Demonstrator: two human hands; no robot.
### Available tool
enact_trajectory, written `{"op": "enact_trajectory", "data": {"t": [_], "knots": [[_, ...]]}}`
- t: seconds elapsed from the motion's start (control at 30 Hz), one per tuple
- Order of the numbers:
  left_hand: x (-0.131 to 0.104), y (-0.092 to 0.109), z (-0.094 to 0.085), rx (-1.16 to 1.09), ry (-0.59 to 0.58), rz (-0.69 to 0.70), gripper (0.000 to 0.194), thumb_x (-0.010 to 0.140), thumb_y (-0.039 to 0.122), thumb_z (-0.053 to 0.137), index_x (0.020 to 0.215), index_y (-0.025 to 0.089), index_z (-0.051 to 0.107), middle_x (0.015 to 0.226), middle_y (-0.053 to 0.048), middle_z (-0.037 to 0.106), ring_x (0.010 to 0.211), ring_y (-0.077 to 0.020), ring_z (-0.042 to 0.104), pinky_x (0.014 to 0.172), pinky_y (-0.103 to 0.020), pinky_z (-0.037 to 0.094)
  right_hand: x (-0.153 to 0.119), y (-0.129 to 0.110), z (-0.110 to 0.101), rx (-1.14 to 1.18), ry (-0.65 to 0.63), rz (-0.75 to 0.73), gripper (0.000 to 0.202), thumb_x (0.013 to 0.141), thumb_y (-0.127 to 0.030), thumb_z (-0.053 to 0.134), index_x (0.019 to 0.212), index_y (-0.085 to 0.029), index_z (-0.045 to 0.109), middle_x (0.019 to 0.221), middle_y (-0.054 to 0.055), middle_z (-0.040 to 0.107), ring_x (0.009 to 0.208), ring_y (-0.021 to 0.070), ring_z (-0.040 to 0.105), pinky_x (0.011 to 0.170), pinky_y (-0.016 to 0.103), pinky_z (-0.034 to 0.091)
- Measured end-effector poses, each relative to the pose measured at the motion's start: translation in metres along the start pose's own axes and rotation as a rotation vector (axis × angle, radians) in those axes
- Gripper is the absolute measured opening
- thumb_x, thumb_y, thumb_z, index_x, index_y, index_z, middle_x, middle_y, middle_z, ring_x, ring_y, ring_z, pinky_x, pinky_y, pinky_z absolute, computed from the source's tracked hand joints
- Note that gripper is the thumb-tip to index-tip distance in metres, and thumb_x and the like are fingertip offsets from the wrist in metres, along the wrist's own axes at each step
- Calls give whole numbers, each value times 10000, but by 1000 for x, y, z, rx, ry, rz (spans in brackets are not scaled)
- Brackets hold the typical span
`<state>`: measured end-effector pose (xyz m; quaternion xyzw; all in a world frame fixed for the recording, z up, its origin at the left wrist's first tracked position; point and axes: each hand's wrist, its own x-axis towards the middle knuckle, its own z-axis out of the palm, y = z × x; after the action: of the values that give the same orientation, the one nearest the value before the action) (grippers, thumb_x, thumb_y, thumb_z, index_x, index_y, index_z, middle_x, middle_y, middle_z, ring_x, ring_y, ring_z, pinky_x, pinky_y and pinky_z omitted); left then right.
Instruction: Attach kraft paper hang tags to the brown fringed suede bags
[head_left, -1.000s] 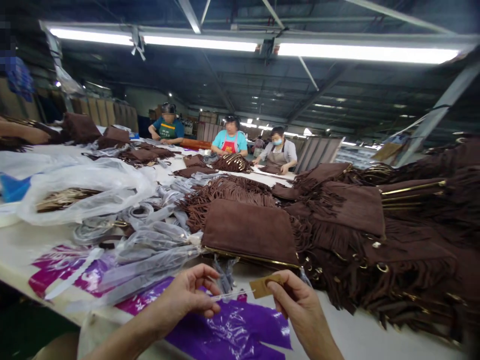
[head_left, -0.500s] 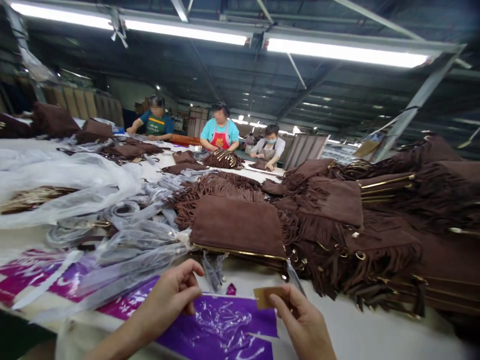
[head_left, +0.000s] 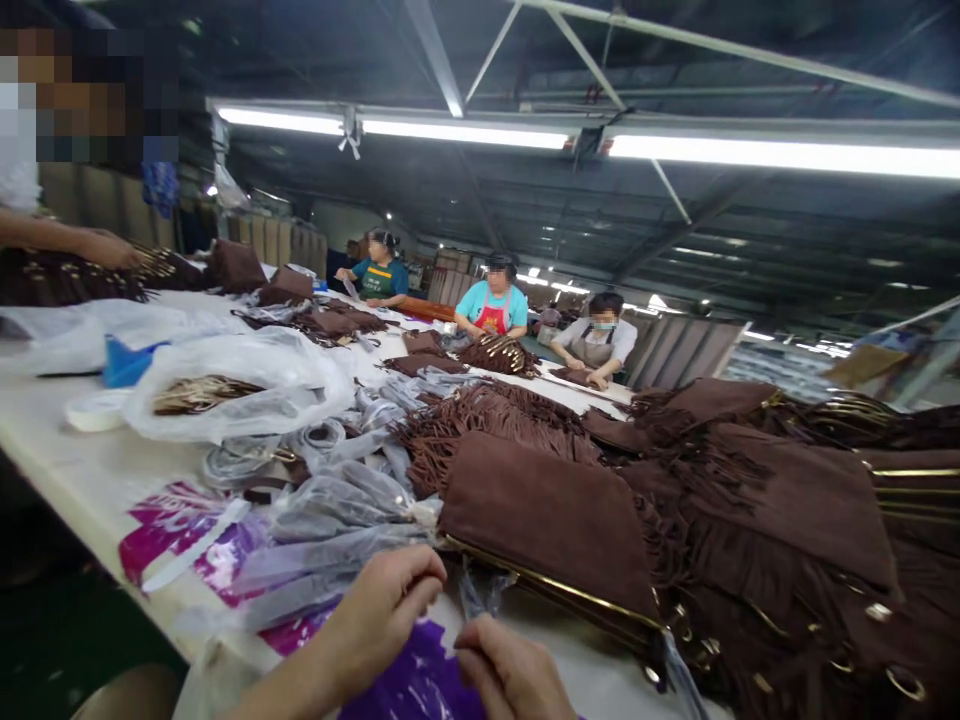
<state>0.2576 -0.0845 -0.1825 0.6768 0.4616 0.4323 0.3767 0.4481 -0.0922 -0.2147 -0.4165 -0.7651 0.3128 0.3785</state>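
One front pouch (head_left: pixel 551 515), brown and with one long gold zipper on its near edge, is lying on the white table (head_left: pixel 67 440), and two bare hands are working just before it. The left hand (head_left: pixel 390 610) is coming from the lower left, its back is facing up, and its fingers are curling with the thumb close to the forefinger. The right hand (head_left: pixel 517 665) is staying lower and to the right of the other, its fingers are bending and its thumb is lying near them. The two are pointing toward each other but are not touching; whether either one is pinching something, I cannot tell. One purple plastic sheet (head_left: pixel 424 680) is lying under and between them, on the near side of the front pouch. To the left of this pouch, many clear-wrapped strips (head_left: pixel 337 520) are spreading, and farther left one open plastic bag (head_left: pixel 247 385) is holding a bundle, with one white roll (head_left: pixel 97 410) sitting beside it. To the right, many fringed brown pouches (head_left: pixel 795 500) are piling up. Behind the front pouch, three people in aprons are standing across the table, and a fourth person's arm (head_left: pixel 67 240) is reaching in at far left.
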Motion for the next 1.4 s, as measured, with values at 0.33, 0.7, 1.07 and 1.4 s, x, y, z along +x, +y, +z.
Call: {"op": "enact_trajectory", "data": {"t": [0.33, 0.7, 1.07, 1.4], "knots": [[66, -14, -39, 719, -4, 288, 127, 872, 146, 505, 843, 193, 619, 941, -104, 651, 961, -285, 545, 890, -418, 388, 43, -6, -10, 693, 114, 325, 471, 718, -632, 763, 820, -201, 602, 502, -73, 485, 420, 64, 363, 387, 139, 297], [66, 2, -55, 642, -21, 350, 463, 779, 25, 402, 1155, 190, 619, 979, -98, 660, 914, -254, 583, 829, -353, 441, 52, -2, -28, 1004, 185, 473, 511, 591, -530, 899, 800, -200, 570, 709, -56, 574, 391, -9, 212, 339, 125, 132], [71, 21, -62, 468, 1, 181, 181, 809, 250, 533, 676, 163, 621, 666, 2, 608, 662, -149, 539, 619, -239, 360, 57, 10, -28, 930, 240, 472, 582, 525, -624, 886, 768, -198, 575, 439, -168, 234, 350, 3, 117, 311, 124, 97], [73, 15, -66, 733, -228, 224, 202, 777, 84, 414, 639, 185, 520, 682, -17, 612, 668, -159, 542, 632, -256, 334, 52, -26, -58, 316, -282, 408, 364, 794, -537, 668, 722, -188, 593, 544, -27, 597, 382, 70, 374, 385, 196, 250]]}}
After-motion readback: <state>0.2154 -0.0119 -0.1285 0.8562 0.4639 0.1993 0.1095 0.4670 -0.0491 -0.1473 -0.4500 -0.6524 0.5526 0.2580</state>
